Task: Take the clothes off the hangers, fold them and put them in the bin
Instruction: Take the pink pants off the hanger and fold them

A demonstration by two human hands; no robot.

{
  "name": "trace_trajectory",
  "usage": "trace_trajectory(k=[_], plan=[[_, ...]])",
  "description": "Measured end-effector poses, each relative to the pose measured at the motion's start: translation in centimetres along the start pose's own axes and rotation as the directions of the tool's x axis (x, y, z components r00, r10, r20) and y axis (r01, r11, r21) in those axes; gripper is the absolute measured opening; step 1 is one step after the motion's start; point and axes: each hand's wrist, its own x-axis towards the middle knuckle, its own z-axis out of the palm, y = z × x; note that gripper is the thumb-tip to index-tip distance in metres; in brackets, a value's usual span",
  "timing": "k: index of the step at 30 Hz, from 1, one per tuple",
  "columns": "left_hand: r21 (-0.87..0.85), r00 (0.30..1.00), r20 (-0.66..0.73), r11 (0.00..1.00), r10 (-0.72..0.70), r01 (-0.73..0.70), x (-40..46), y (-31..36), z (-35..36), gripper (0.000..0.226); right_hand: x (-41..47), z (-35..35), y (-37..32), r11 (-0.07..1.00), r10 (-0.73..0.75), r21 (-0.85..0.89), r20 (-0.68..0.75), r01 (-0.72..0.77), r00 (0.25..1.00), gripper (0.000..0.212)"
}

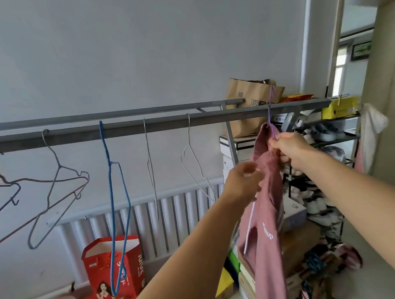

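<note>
A grey metal rail runs across the scene from the left edge to the right, in front of a pale wall. From its right part hangs a purple hanger, its hook over the rail and its lower wire running down into the neck of a pink hooded sweatshirt. The sweatshirt hangs lengthwise below the hanger, right of centre, with white lettering on the chest and a white drawcord trailing down its left side.

The right hand is clenched on the neck of the sweatshirt, where the purple wire enters the fabric; fingers curl around cloth and wire together. The left hand is blurred; its fingers pinch the fabric at the left edge of the garment, just below the neck.

Left of the sweatshirt, 5 bare hangers hang on the rail: 2 white wire hangers, 1 blue hanger, and 2 grey wire hangers tangled near the left edge.

Below the rail a white radiator stands against the wall, with a red paper bag on the floor before it. Behind the rail at right a brown paper bag stands on a box, beside a dark shoe rack and a yellow box.
</note>
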Motion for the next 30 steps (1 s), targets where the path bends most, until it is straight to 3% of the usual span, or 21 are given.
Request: trace_trajectory(k=[3, 6, 10, 14, 16, 18, 22, 25, 30], plan=[[-0.045, 0.997, 0.011, 0.996, 0.078, -0.077, 0.4, 0.9, 0.2, 0.056, -2.2, -0.4, -1.7, 0.999, 0.016, 0.039, 0.168, -0.023, 0.986, 0.011], [0.01, 0.99, 0.077, 0.993, 0.12, -0.122, 0.5, 1.6, -0.3, 0.043, -5.0, -0.4, -2.5, 0.998, -0.02, -0.058, 0.207, 0.032, 0.978, 0.01], [0.207, 0.985, 0.139, 0.97, 0.098, -0.126, 0.4, 1.2, -1.6, 0.019, -7.2, -0.3, -2.3, 0.992, -0.017, -0.12, 0.206, 0.043, 0.978, 0.021], [0.5, 0.945, 0.245, 0.806, 0.218, -0.316, -1.3, 1.1, -2.4, 0.015, -8.4, 0.1, -1.9, 0.989, 0.02, -0.148, 0.159, 0.004, 0.987, 0.023], [0.542, 0.898, 0.375, 0.732, 0.228, -0.412, -2.7, 1.3, -2.8, 0.016, -8.5, 0.4, -2.0, 0.99, 0.039, -0.138, 0.121, -0.022, 0.992, 0.022], [0.546, 0.874, 0.456, 0.722, 0.169, -0.425, -4.0, 1.2, -3.3, 0.013, -8.3, 0.8, -2.5, 0.989, 0.052, -0.144, 0.069, -0.041, 0.996, 0.019], [0.554, 0.913, 0.39, 0.76, 0.123, -0.339, -5.1, -0.2, -4.8, 0.019, -8.4, 1.1, -4.1, 0.995, 0.076, -0.077, 0.092, -0.069, 0.993, 0.019], [0.585, 0.944, 0.307, 0.759, 0.12, -0.287, -5.4, -1.0, -5.8, 0.028, -8.9, 1.0, -6.4, 0.998, 0.053, -0.038, 0.18, -0.047, 0.982, 0.024], [0.53, 0.974, 0.185, 0.822, 0.131, -0.211, -6.7, -1.2, -6.6, 0.02, -10.1, 1.3, -9.6, 0.995, 0.051, -0.098, 0.348, -0.018, 0.936, 0.026]])
